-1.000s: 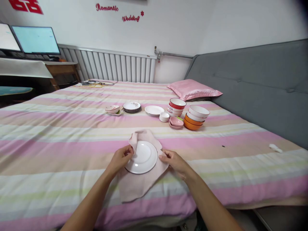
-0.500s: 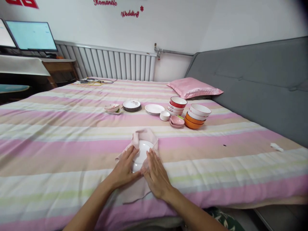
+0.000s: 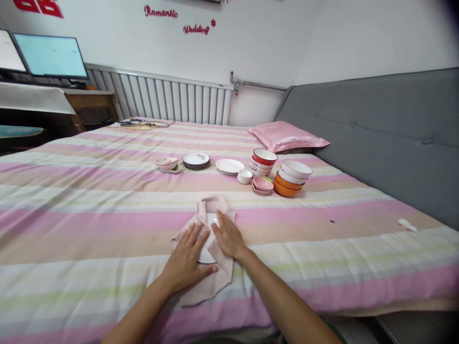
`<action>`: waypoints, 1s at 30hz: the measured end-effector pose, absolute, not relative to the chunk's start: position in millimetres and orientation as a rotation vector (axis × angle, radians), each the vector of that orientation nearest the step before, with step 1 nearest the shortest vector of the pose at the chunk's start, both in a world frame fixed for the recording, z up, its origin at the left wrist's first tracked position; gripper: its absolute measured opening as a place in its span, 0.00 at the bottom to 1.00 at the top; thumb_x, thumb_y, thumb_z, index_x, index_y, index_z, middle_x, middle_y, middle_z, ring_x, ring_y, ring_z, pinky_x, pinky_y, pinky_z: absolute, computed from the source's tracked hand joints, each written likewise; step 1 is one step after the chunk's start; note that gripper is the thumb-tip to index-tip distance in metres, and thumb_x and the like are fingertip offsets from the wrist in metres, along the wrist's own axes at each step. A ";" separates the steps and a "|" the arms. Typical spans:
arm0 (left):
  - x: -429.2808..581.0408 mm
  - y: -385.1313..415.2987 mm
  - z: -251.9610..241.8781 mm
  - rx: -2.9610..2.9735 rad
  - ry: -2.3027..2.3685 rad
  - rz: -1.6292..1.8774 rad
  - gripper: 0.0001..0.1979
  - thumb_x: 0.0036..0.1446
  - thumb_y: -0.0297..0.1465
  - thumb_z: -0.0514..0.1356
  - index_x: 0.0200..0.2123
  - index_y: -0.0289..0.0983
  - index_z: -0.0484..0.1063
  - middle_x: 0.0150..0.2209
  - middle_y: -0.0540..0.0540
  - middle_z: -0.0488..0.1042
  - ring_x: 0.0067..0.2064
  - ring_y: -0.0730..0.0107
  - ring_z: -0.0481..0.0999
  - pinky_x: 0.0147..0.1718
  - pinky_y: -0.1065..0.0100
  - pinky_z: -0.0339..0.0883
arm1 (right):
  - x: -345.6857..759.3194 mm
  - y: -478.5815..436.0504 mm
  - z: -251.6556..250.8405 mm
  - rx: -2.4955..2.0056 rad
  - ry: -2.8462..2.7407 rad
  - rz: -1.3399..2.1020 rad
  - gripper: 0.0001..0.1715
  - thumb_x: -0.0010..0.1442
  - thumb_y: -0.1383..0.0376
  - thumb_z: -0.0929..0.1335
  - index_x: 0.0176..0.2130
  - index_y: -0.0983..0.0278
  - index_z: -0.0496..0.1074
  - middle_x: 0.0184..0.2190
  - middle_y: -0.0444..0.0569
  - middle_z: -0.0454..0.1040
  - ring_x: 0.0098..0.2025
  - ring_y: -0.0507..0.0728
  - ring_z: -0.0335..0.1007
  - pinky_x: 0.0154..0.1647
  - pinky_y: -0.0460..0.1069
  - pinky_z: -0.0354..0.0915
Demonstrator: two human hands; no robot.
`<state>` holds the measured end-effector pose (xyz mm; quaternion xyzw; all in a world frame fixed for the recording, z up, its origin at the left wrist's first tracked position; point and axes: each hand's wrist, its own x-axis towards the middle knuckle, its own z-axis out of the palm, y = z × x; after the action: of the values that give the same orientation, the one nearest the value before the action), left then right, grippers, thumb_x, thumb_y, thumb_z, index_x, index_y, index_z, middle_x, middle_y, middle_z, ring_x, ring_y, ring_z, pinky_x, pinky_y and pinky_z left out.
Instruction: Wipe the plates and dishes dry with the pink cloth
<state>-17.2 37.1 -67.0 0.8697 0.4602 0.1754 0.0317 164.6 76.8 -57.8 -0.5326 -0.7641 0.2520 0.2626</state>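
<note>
A white plate (image 3: 207, 255) lies on a pale pink cloth (image 3: 208, 287) near the front of the bed, its rim partly covered by folded-in cloth. My left hand (image 3: 187, 259) rests on the left fold with fingers extended and the thumb pointing right across the plate's near edge. Over the plate's right side lies my right hand (image 3: 228, 235), fingers stretched out flat and pressing on the cloth and plate. Much of the plate is hidden under both hands and the cloth.
Beyond the cloth stand patterned plates (image 3: 196, 160), white plates (image 3: 230, 166), small white dishes (image 3: 245, 176), pink bowls (image 3: 263, 185), red-rimmed bowls (image 3: 264, 157) and orange bowls (image 3: 287, 188). Farther back are a pink pillow (image 3: 287, 135) and cables (image 3: 143, 124). A crumpled white tissue (image 3: 407, 225) lies right.
My right hand has moved up along the plate's right side, away from my left thumb. More of the plate is covered. The view has tilted slightly upward.
</note>
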 end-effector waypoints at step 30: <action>-20.2 33.7 -75.3 2.760 1.471 0.632 0.49 0.49 0.58 0.53 0.64 0.32 0.49 0.66 0.29 0.44 0.65 0.42 0.45 0.59 0.46 0.48 | 161.5 199.2 -46.1 -1.526 -1.839 0.961 0.13 0.52 0.59 0.67 0.35 0.65 0.72 0.31 0.46 0.75 0.33 0.55 0.71 0.34 0.47 0.66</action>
<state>-20.2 33.7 -75.3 0.8647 0.4609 0.1981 -0.0247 161.5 199.2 -46.1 -0.5689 -0.6855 0.3584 0.2793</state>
